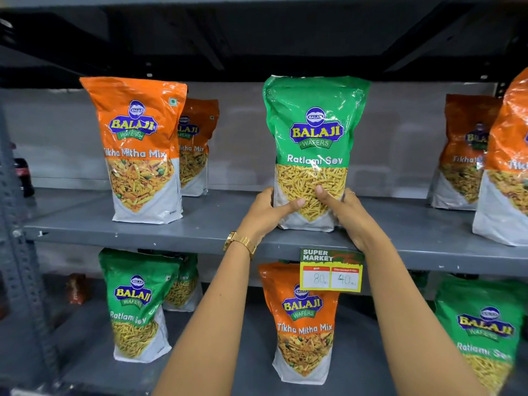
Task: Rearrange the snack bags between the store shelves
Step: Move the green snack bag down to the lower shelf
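Observation:
A green Ratlami Sev bag [314, 132] stands upright in the middle of the upper shelf [200, 224]. My left hand [268, 210] grips its lower left side and my right hand [348, 212] grips its lower right side, thumbs on the front. Orange Tikha Mitha Mix bags [140, 144] stand at the left of the same shelf, one behind another. More orange bags [468, 155] stand at the right. On the lower shelf [85, 338] an orange bag [303, 324] stands in the middle, between green bags at the left [134, 307] and right [483, 332].
A yellow and green price tag [331, 270] hangs from the upper shelf's front edge under the held bag. A dark cola bottle [24, 175] stands at the far left. A perforated grey upright [17, 252] runs down the left side. A dark shelf underside spans overhead.

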### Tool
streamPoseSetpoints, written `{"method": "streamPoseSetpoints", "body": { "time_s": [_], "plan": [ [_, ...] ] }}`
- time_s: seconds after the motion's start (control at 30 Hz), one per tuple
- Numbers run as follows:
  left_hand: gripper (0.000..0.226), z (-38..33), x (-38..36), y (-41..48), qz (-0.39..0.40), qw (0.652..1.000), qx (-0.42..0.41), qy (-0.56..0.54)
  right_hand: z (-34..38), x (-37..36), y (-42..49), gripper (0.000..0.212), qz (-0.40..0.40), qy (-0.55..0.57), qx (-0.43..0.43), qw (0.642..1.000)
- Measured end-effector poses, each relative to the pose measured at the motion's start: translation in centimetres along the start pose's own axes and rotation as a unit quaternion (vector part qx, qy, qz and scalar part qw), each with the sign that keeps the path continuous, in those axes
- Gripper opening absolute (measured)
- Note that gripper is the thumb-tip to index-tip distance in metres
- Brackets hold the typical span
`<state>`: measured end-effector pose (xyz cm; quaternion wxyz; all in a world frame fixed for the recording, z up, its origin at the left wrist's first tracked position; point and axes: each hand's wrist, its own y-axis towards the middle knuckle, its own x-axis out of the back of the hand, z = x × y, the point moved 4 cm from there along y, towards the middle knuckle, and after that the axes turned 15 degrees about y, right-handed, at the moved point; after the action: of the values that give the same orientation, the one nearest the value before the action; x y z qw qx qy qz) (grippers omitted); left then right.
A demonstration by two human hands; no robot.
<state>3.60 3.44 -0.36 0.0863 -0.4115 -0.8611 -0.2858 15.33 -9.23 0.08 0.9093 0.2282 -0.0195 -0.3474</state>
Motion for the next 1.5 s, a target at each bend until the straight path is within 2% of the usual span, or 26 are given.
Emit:
{"method": "streamPoseSetpoints", "body": {
  "time_s": [0.13,0.23,0.3,0.47,0.57,0.7,0.9,1.03,1.17,1.2,1.3,1.33,1.5],
  "plan": [
    [0.062,-0.6,0.7,-2.1,-0.022,0.999,-0.002,0.04,0.7,-0.6,-1.8,0.053,0.005,-0.012,0.001,1.0],
    [0.043,-1.6,1.2,-4.9,-0.025,0.999,-0.017,0.041,1.9,-1.6,-4.6,0.042,-0.011,-0.023,0.015,1.0],
    [0.043,-2.4,1.8,-7.0,-0.037,0.998,-0.024,0.034,2.6,-2.4,-7.0,0.035,-0.028,-0.024,0.041,0.999],
    [0.05,-3.6,3.7,-12.4,-0.055,0.997,-0.047,0.04,2.9,-4.5,-12.9,0.048,-0.049,0.013,0.095,0.994],
    [0.05,-2.8,4.3,-15.5,-0.049,0.996,-0.049,0.059,1.9,-5.4,-15.6,0.053,-0.041,0.01,0.089,0.995],
    [0.059,1.6,4.2,-18.8,-0.045,0.996,-0.014,0.07,-2.0,-6.4,-18.3,0.055,-0.014,-0.003,0.06,0.998],
    [0.078,12.1,3.5,-23.0,-0.004,0.989,0.098,0.11,-12.4,-8.0,-21.8,0.072,0.034,-0.002,-0.039,0.999],
    [0.062,19.0,2.6,-24.9,0.0,0.981,0.166,0.097,-20.0,-9.2,-22.3,0.07,0.048,0.0,-0.115,0.992],
    [0.073,25.0,1.9,-25.4,-0.004,0.975,0.206,0.086,-26.2,-9.7,-21.6,0.087,0.047,0.017,-0.179,0.983],
    [0.076,26.1,1.7,-25.3,-0.003,0.973,0.215,0.086,-27.4,-9.8,-21.3,0.085,0.045,0.011,-0.19,0.981],
    [0.078,28.3,1.4,-24.6,0.003,0.968,0.236,0.081,-29.6,-10.4,-19.9,0.052,0.044,-0.028,-0.193,0.98],
    [0.077,28.6,1.4,-24.2,0.004,0.967,0.241,0.076,-29.9,-10.7,-19.2,0.048,0.042,-0.033,-0.194,0.979],
    [0.068,30.5,1.7,-21.5,0.017,0.965,0.246,0.088,-31.2,-12.0,-16.0,0.058,0.064,-0.051,-0.203,0.976]
  ]
}}
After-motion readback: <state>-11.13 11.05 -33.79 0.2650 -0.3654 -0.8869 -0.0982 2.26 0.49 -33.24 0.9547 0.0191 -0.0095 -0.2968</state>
